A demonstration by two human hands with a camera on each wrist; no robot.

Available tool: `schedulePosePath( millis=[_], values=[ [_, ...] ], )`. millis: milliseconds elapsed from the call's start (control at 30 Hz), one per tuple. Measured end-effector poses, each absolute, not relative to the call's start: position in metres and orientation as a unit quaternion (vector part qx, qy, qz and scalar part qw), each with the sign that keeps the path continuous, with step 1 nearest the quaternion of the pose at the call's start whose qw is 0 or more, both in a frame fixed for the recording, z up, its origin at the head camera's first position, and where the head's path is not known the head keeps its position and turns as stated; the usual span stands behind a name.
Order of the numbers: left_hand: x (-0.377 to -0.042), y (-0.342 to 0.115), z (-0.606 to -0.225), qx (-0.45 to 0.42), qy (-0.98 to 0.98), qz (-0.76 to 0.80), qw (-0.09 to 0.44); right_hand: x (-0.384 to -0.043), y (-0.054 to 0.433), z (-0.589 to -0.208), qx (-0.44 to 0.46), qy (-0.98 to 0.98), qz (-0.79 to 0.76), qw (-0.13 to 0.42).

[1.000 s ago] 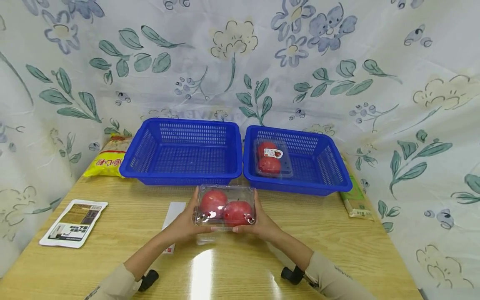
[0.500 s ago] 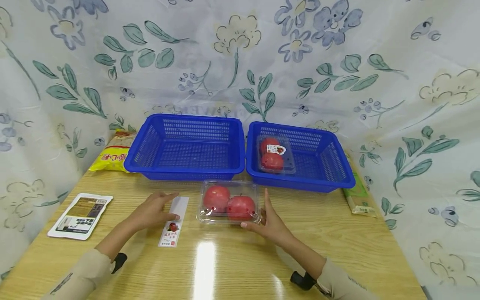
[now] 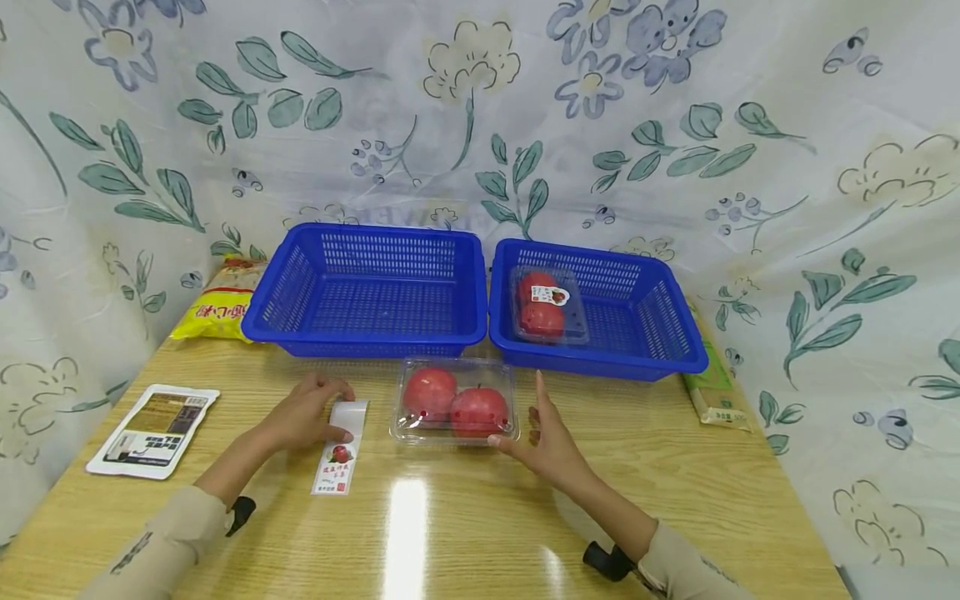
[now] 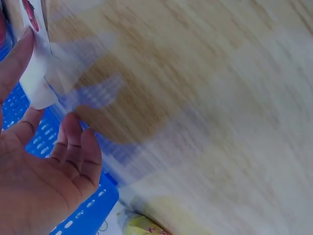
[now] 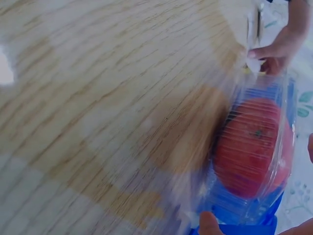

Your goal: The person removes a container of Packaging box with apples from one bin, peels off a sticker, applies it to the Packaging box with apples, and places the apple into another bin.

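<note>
My left hand (image 3: 300,417) pinches the white label strip (image 3: 336,471), printed with red fruit and red characters. The strip's far end is bent upward; in the left wrist view, the thumb and index finger are at the label (image 4: 38,85) while the other fingers curl loosely. To the right lies a closed clear plastic clamshell box (image 3: 405,432) on the table, with two red apples (image 3: 478,411) inside. Beside its right end rests my right hand (image 3: 553,450), fingers spread and relaxed, the thumb near the box's front corner. In the right wrist view, one apple (image 5: 247,152) shows through the ribbed plastic.
Behind are two blue baskets, the left one (image 3: 360,342) and the right one (image 3: 600,362); the right holds a labelled apple box (image 3: 573,325). A white pouch (image 3: 153,433) lies left. A yellow bag (image 3: 217,312) and a green packet (image 3: 716,392) flank the baskets.
Both hands held the clamshell box earlier; it now stands on the table. My left hand moved left to the label strip and lifted its far end. My right hand drew slightly back.
</note>
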State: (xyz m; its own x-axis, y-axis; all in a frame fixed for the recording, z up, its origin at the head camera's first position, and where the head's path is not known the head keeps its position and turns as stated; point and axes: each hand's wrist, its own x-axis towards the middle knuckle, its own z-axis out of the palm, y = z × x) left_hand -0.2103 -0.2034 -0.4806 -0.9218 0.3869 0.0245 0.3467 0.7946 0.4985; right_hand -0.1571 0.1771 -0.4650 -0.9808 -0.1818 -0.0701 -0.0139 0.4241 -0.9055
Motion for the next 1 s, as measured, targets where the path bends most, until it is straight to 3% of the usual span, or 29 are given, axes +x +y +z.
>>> schedulePosePath(
  millis=[167, 367, 467, 633, 700, 833, 1000],
  values=[
    [-0.213, -0.203, -0.480, 0.177, 0.939, 0.284, 0.082, -0.158, 0.174, -0.464, -0.071, 0.848, -0.522, 0.061],
    [-0.211, -0.207, -0.485, 0.122, 0.902, 0.395, 0.127, -0.159, 0.171, -0.462, -0.089, 0.885, -0.457, -0.006],
    [-0.206, -0.207, -0.477, 0.095, 0.856, 0.483, 0.158, -0.156, 0.167, -0.459, -0.122, 0.895, -0.424, -0.070],
    [-0.195, -0.201, -0.440, 0.085, 0.815, 0.546, 0.175, -0.151, 0.154, -0.450, -0.271, 0.866, -0.355, -0.224],
    [-0.191, -0.195, -0.425, 0.088, 0.809, 0.556, 0.170, -0.149, 0.146, -0.446, -0.335, 0.843, -0.344, -0.242],
    [-0.186, -0.174, -0.403, 0.100, 0.783, 0.592, 0.161, -0.143, 0.127, -0.440, -0.420, 0.809, -0.380, -0.156],
    [-0.183, -0.141, -0.393, 0.125, 0.744, 0.634, 0.169, -0.137, 0.109, -0.438, -0.420, 0.775, -0.472, -0.021]
  ],
)
